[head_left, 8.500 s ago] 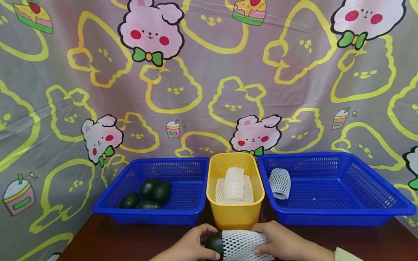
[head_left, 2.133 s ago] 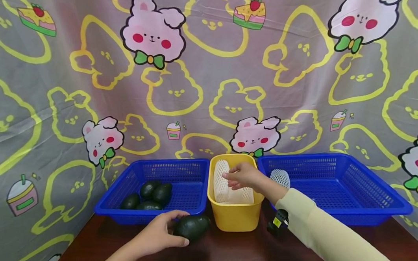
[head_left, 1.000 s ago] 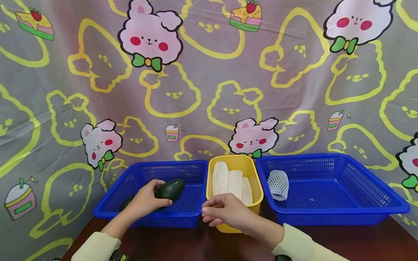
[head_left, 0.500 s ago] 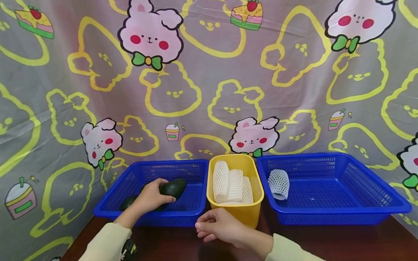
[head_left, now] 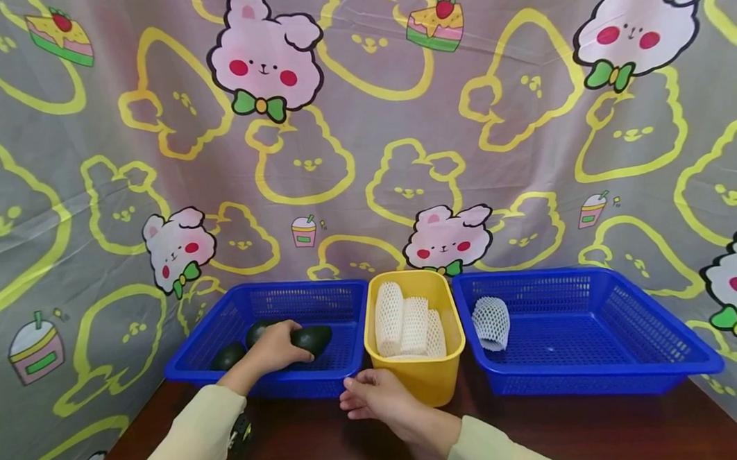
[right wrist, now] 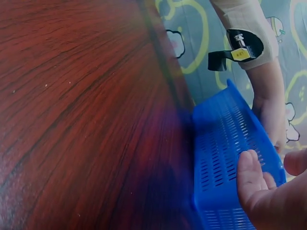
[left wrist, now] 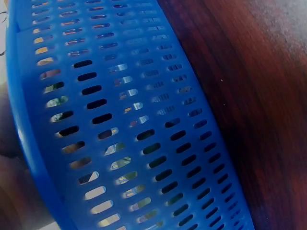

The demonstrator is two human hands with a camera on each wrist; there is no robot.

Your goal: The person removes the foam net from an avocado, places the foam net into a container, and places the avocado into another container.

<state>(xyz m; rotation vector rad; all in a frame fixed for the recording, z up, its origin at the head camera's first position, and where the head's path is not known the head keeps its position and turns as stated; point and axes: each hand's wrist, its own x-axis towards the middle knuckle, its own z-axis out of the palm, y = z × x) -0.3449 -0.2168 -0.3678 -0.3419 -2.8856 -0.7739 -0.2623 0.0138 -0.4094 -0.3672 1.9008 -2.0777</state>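
My left hand (head_left: 277, 347) reaches into the left blue basket (head_left: 182, 368) and holds a dark green avocado (head_left: 314, 340) by its left end, low over the basket floor. More avocados (head_left: 228, 356) lie beside and behind that hand, partly hidden by it. My right hand (head_left: 377, 398) holds nothing; its fingers hang loosely bent in front of the left basket's near right corner and the yellow bin (head_left: 417, 380). White foam net sleeves (head_left: 414, 326) stand in the bin. In the left wrist view, the slotted basket wall (left wrist: 120, 129) hides most of the hand.
A second blue basket (head_left: 607, 374) stands to the right of the bin, with one foam net sleeve (head_left: 491, 323) at its left side; its contents are unclear. Dark wooden tabletop (head_left: 329, 440) lies in front. A patterned cloth (head_left: 363, 119) hangs behind.
Earlier both hands held the avocado in a sleeve; later it was bare in the left hand, which carried it into the left basket and lowered it. The right hand withdrew from the bin.
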